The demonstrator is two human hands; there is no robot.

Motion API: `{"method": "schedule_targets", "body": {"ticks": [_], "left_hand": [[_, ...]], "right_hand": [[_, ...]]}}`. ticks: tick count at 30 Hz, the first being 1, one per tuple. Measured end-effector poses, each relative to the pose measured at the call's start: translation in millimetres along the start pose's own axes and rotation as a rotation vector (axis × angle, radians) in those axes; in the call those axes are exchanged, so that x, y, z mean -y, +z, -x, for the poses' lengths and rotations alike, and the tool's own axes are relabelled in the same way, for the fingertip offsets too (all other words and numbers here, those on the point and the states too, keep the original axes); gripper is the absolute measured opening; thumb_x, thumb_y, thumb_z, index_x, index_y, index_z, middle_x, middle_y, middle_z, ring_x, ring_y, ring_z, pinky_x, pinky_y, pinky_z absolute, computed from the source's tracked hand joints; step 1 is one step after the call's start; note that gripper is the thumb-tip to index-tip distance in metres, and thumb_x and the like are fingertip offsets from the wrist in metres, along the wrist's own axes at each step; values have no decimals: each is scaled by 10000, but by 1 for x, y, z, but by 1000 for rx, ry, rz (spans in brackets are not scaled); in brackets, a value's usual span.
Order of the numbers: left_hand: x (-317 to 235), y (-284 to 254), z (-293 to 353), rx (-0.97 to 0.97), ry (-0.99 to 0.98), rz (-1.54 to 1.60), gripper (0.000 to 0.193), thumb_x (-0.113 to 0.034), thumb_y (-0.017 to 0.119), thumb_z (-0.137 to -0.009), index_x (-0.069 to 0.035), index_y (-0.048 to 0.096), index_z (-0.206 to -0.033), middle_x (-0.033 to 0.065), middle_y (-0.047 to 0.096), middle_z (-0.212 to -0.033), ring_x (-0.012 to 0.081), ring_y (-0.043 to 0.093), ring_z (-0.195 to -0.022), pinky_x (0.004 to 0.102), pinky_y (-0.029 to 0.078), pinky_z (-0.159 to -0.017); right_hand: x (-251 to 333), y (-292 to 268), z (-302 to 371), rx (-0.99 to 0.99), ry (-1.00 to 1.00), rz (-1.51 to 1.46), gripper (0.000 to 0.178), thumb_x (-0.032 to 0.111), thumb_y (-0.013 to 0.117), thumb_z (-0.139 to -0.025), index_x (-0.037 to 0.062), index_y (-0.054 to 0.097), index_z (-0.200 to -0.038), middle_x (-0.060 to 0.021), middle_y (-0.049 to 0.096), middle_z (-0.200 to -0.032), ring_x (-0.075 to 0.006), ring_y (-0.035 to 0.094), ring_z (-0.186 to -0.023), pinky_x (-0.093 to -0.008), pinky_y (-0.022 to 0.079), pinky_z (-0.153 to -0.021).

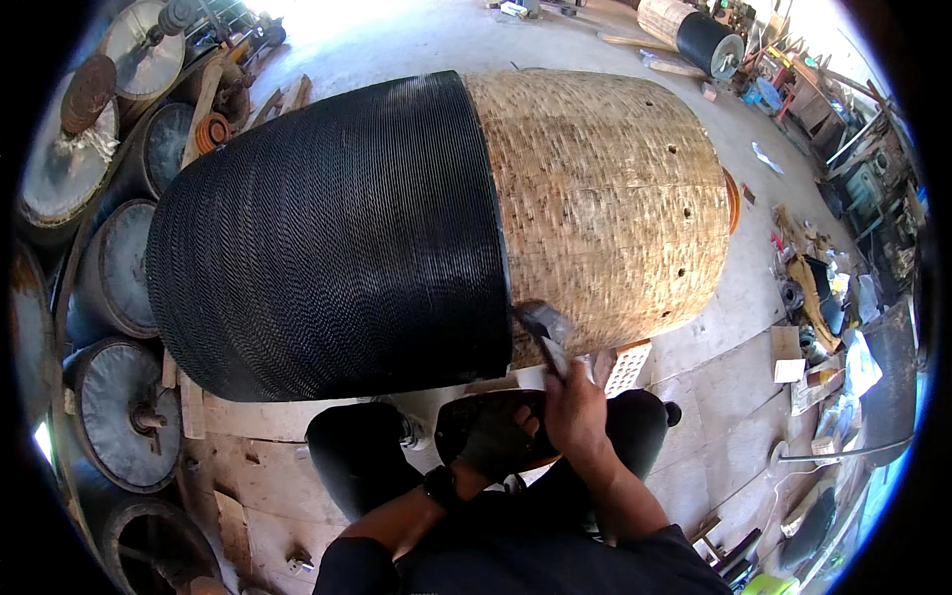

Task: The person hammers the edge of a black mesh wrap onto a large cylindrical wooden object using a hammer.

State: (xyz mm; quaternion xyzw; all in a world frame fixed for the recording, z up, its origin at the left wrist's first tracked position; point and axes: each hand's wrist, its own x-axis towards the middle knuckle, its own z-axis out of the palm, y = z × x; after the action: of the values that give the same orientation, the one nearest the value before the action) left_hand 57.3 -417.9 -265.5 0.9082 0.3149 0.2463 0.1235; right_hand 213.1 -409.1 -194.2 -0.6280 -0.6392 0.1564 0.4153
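The right hand point(578, 409) grips a grey metal-headed hand tool point(548, 335); the left hand point(499, 438), at eight o'clock, looks curled, its hold unclear; at eleven, the tool's head nears the edge of the black ridged covering point(337, 238). A slipped stroke there could gouge the large tan, rough-surfaced cylinder point(605, 198) at twelve.

Head view: left camera of side-by-side pair, worn on my head. Facing: down and forward, over my lap. Orientation: upright, unmirrored; view's left equals my left. Near: my torso point(516, 560), then left hand point(499, 441) and right hand point(577, 407). Just beyond: large drum point(337, 238), seen from above. Far: bare floor point(367, 40). Lens: wide fisheye; straight edges bend toward rim; black border encloses rounded field.
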Motion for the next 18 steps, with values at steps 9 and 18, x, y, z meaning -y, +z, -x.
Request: {"method": "schedule_targets", "body": {"ticks": [9, 18], "left_hand": [[-3, -7, -16, 160, -72, 110, 202, -197, 630, -845, -44, 654, -975, 126, 620, -948, 328, 596, -979, 450, 504, -811], [6, -22, -24, 139, -83, 180, 204, -199, 620, -867, -41, 648, -993, 124, 613, -938, 327, 600, -950, 438, 509, -795]], "right_hand": [[0, -12, 13, -94, -177, -99, 137, 58, 454, -962, -40, 521, -1031, -153, 570, -741, -269, 561, -628, -373, 454, -575], [21, -14, 12, -159, -82, -181, 222, 159, 535, -976, -50, 483, -923, -212, 580, -686, -413, 613, -642, -473, 468, -591]]}}
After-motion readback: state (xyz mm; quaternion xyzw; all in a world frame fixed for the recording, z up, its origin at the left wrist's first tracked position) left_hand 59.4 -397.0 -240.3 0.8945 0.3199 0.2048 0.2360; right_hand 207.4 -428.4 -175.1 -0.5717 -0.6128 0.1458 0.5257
